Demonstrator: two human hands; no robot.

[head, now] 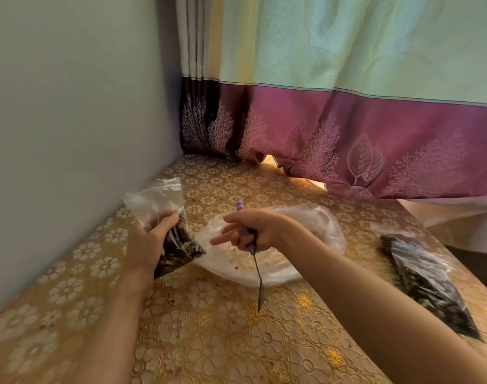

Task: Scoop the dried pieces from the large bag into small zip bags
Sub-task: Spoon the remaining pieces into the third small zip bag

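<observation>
My left hand (149, 242) grips a small zip bag (178, 246) full of dark dried pieces, its clear top sticking up near the wall. My right hand (253, 231) holds a purple-handled spoon (257, 275) with the metal bowl pointing down toward the table. Beneath and behind that hand lies the large clear bag (286, 261), flattened, with only a few crumbs showing inside. Another filled small zip bag (427, 281) lies on the table at the right.
The table (209, 333) is covered with a gold floral cloth. A grey wall (70, 134) runs along the left side. A green and purple curtain (347, 120) hangs at the back, touching the tabletop. The table's right edge drops off beyond the filled bag.
</observation>
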